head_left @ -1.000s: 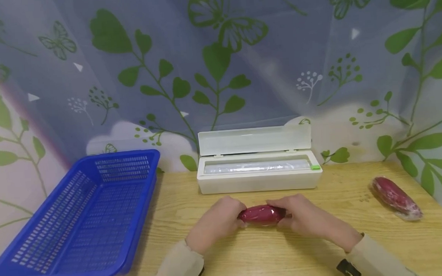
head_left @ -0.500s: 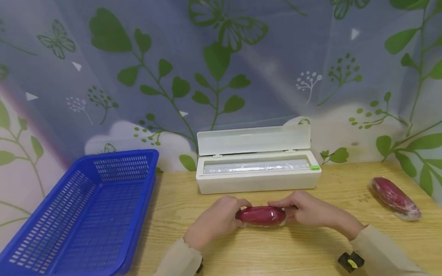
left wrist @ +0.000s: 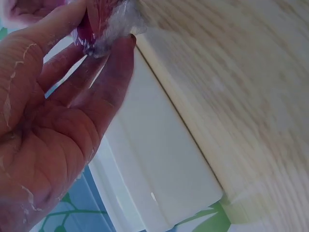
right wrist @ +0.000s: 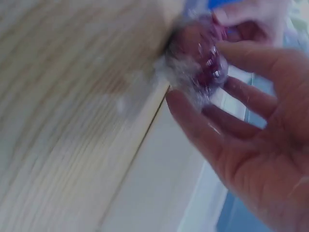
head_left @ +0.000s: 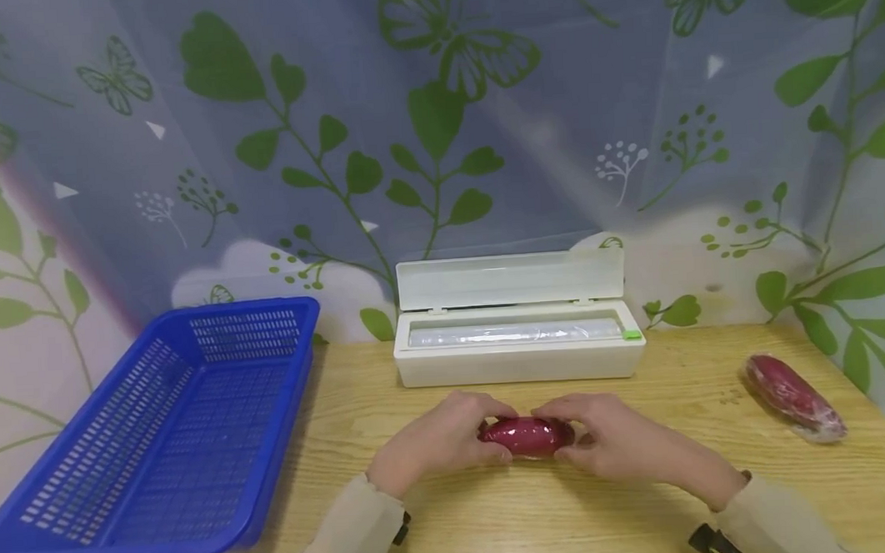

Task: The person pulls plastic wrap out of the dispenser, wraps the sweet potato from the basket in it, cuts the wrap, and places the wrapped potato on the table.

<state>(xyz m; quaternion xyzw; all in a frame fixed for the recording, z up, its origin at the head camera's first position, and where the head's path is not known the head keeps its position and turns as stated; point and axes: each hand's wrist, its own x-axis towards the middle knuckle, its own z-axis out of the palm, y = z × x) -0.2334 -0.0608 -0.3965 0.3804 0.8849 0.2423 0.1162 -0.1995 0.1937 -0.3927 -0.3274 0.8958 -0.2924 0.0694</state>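
A long red-purple vegetable (head_left: pixel 528 436), shaped like a sweet potato and covered in shiny clear film, lies crosswise between my hands in the head view. My left hand (head_left: pixel 451 439) holds its left end, with the thumb on the near side and fingers on the far side. The other end is in my right hand (head_left: pixel 612 435), gripped between thumb and fingers. Crinkled film (left wrist: pixel 123 24) bunches at the left fingertips in the left wrist view. In the right wrist view, loose film (right wrist: pixel 181 72) gathers around the vegetable's end beside the thumb.
Behind the hands stands a white cling film dispenser (head_left: pixel 522 364), its lid raised and a film roll (head_left: pixel 516 333) inside. A blue plastic basket (head_left: pixel 280 439) sits at the left. Another wrapped red-purple vegetable (head_left: pixel 790 393) lies at the right on the wooden table (head_left: pixel 515 515).
The vegetable has turned a little in my hands and stayed about in place. My fingers have shifted; the left thumb and fingers now reach further along it.
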